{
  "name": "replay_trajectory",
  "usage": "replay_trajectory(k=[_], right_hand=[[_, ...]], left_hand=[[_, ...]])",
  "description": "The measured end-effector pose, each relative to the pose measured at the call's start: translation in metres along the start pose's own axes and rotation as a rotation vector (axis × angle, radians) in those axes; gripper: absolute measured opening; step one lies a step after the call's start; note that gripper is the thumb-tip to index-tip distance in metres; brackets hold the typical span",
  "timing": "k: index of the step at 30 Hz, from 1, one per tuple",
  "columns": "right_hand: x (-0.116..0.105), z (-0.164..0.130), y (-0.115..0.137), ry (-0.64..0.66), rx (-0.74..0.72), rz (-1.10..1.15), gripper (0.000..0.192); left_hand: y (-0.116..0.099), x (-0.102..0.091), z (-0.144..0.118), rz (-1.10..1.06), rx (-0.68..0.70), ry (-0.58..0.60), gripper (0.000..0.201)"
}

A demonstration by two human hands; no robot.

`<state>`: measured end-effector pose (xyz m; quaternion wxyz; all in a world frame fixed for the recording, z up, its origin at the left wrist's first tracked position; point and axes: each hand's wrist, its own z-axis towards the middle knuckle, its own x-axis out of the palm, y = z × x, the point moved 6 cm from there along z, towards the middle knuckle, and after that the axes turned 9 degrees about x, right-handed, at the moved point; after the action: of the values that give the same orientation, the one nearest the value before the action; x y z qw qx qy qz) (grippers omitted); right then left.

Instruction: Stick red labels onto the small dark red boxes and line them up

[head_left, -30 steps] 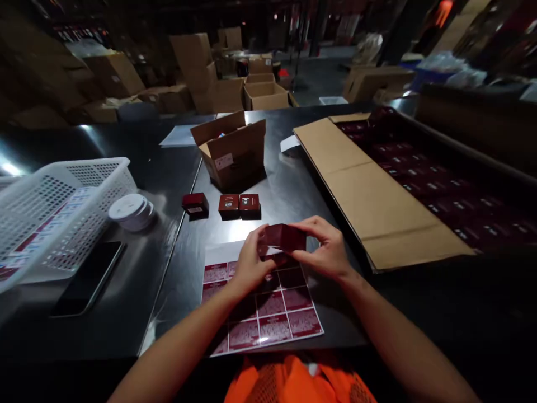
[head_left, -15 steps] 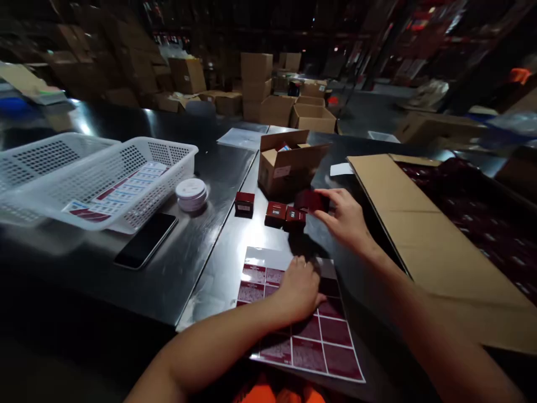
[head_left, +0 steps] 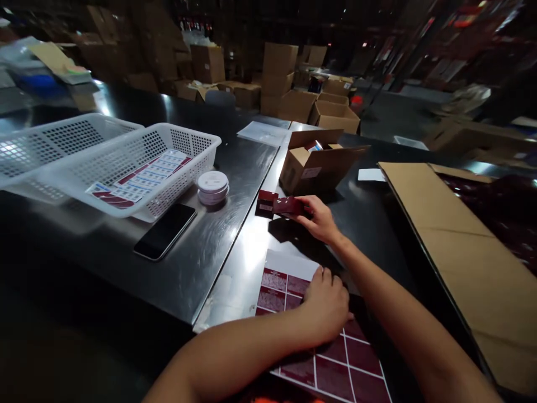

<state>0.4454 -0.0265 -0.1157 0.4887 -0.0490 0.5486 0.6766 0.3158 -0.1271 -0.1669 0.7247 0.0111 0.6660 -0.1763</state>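
My right hand [head_left: 321,221] pinches a small dark-red box [head_left: 288,206] between thumb and fingers, over the steel table. Right beside it on the left is another small dark-red box [head_left: 266,205] with a white label; whether the two touch, I cannot tell. Under my left hand [head_left: 328,305] lies a label sheet [head_left: 331,375] of dark-red rectangles with white lines. That hand's fingers are curled down on the sheet, and what is beneath them is hidden. My left forearm covers part of the sheet.
An open carton [head_left: 308,170] stands behind the small boxes. To the right lies a large carton [head_left: 457,246] with dark-red contents. On the left are white baskets [head_left: 184,187], a phone [head_left: 165,232] and a stack of round white lids [head_left: 213,187]. A table seam [head_left: 235,240] runs between.
My right hand has moved left with the dark-red box, close to the labelled one. Two boxes seen apart before no longer show separately. The view has shifted; my left hand stays on the sheet.
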Motion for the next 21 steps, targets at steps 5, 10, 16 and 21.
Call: replay_trajectory(k=[5,10,16,21], right_hand=[[-0.024,0.000,-0.012,0.071,0.014,-0.193,0.039],[-0.009,0.018,-0.016,0.195,0.064,-0.457,0.040],[0.018,0.039,-0.003,0.256,0.085,-0.473,0.060],[0.035,0.052,0.003,0.285,0.087,-0.465,0.070]], left_hand=[[-0.001,0.005,0.000,0.007,-0.009,-0.039,0.063],[-0.002,0.005,0.001,0.016,-0.008,0.002,0.060],[-0.003,0.002,-0.001,-0.011,0.004,0.035,0.050],[0.000,0.003,0.002,-0.014,-0.003,0.103,0.042]])
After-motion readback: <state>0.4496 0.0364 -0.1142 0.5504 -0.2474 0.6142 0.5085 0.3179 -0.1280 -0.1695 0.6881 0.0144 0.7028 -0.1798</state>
